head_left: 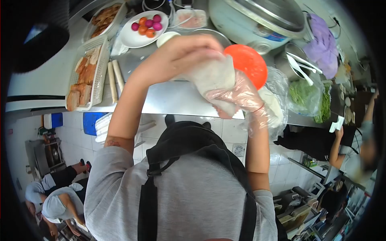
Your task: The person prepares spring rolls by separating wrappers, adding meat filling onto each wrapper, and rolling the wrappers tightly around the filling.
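Note:
My left hand [193, 49], bare and blurred, bends over the upper edge of a pale, floppy sheet [219, 74] that could be dough or cloth. Its fingers look closed on that edge. Inside a clear plastic glove, my right hand [245, 93] grips the sheet's lower right side. Something pinkish [224, 113] shows under the sheet; I cannot make out what it is. Just behind my hands lies an orange-red round plate or lid [251, 66]. White dough-like stuff [272, 107] in clear plastic sits beside my right wrist.
On the counter [161, 98] are a basket of browned slabs [84, 82], two pale rolling pins [115, 80], a plate [128, 39] of purple and orange balls, a large lidded pot [249, 24], a steel container with utensils [295, 64] and bagged greens [299, 94]. Other people are nearby on both sides.

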The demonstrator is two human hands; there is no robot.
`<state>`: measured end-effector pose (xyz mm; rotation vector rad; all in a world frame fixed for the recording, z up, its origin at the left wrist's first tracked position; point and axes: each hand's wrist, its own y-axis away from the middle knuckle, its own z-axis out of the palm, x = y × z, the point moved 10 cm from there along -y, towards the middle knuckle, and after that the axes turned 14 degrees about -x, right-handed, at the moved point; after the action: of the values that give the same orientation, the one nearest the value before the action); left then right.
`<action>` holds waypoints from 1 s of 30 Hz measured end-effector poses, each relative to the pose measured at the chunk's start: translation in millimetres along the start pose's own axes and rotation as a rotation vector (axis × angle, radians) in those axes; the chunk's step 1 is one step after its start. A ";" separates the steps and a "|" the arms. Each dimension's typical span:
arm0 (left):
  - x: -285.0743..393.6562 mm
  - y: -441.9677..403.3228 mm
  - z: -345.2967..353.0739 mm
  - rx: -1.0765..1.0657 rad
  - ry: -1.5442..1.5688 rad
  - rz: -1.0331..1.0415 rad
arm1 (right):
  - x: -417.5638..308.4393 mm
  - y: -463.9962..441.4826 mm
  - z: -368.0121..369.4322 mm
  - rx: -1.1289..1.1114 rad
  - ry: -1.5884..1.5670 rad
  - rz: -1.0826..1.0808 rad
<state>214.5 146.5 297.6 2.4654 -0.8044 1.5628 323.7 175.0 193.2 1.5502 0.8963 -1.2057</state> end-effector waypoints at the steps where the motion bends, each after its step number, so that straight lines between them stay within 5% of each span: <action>1: -26.2 27.0 -17.0 0.110 0.041 -0.091 | 0.3 -15.2 9.1 0.017 0.002 -0.024; 8: -247.8 158.8 -70.5 0.260 0.073 -0.553 | 95.9 -129.9 40.4 0.312 0.242 0.122; 11: -312.8 203.1 -78.1 0.430 -0.577 -0.711 | 154.4 -154.8 39.8 0.443 0.390 0.280; 17: -267.4 238.8 13.8 0.178 -0.666 -0.482 | 171.4 -131.5 53.1 0.601 0.354 0.288; 21: -266.7 267.2 27.1 0.252 -0.666 -0.581 | 140.7 -127.6 83.2 0.684 0.657 0.329; 25: -267.2 275.7 42.4 0.299 -0.557 -0.707 | 164.5 -126.2 86.7 0.729 0.487 0.395; 30: -253.2 271.7 49.2 0.147 -0.421 -0.767 | 121.6 -129.6 58.4 0.844 0.645 0.081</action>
<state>38.0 -8.9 5.9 2.7350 0.2537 0.8638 217.2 156.0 40.6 2.7295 0.7208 -1.0863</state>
